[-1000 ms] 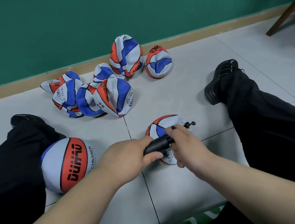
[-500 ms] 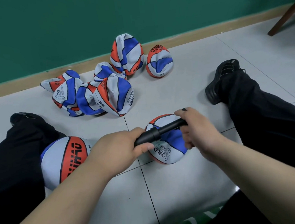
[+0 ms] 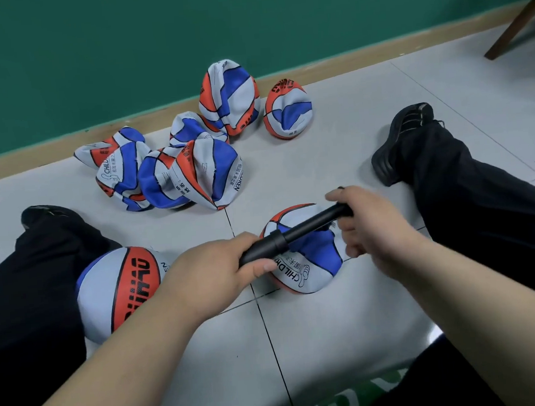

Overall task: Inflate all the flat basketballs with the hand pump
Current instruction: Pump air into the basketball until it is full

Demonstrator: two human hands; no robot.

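A round, fully inflated basketball with orange, white and blue panels [image 3: 119, 291] rests on the grey tiled floor [image 3: 334, 341] against a black-trousered leg [image 3: 26, 286], at nine o'clock from the left hand [image 3: 214, 271]. That hand's grip is wrapped tight round the thick near end of the black plastic hand pump [image 3: 297, 232], with the thumb pressed along its underside. The end of the pump is buried in the fist.

The barrel runs toward two o'clock into the right hand [image 3: 367, 223]. Its grip is curled over the thin far end, forefinger and thumb closed on it and the lower fingers loosely bent beneath. The tip is hidden behind those fingers, so whether it enters a valve cannot be told.

Directly under the barrel, between the two hands, a crumpled, half-collapsed orange, white and blue basketball [image 3: 309, 263] lies on the floor.

At eleven o'clock from the left hand, a heap of flat, folded basketballs [image 3: 174, 171] sits near the wooden skirting [image 3: 345, 65] below a green wall [image 3: 152, 51]. Farthest right is a black shoe [image 3: 399, 141]. At one o'clock a brown wooden leg [image 3: 517, 19] is cut off by the frame's edge.
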